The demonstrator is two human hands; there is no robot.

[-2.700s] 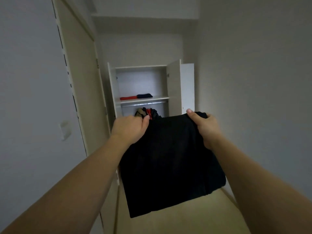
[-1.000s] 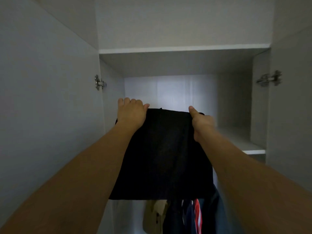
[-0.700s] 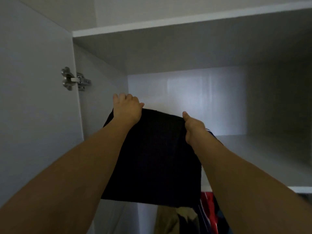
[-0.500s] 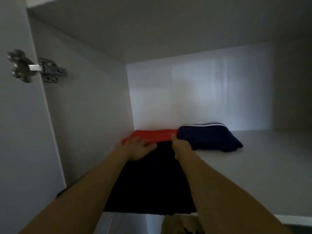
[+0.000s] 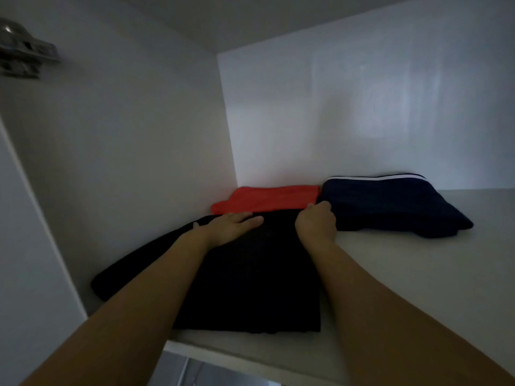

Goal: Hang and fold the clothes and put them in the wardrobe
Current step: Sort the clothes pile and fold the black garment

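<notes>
The wardrobe shelf (image 5: 418, 274) is bounded by the side wall (image 5: 125, 149) at 9 o'clock and the back panel (image 5: 362, 107) at 12 o'clock, with its front lip running along 6 o'clock; the whole stretch toward 3 o'clock lies bare. Three folded garments sit on it: one black garment (image 5: 250, 280) flat at the front left, its near edge just inside the lip, one red garment (image 5: 267, 199) in the back corner at 12 o'clock, touching the black one's far edge, and one navy garment (image 5: 390, 204) with a white stripe just beside the red, at 1 o'clock. One metal hinge (image 5: 25, 57) shows at 10 o'clock. The left hand (image 5: 234, 227) lies flat, fingers straight, pressing the black garment's far end. The right hand (image 5: 316, 222) is curled at that garment's far right corner, apparently pinching it, knuckles against the navy piece.
</notes>
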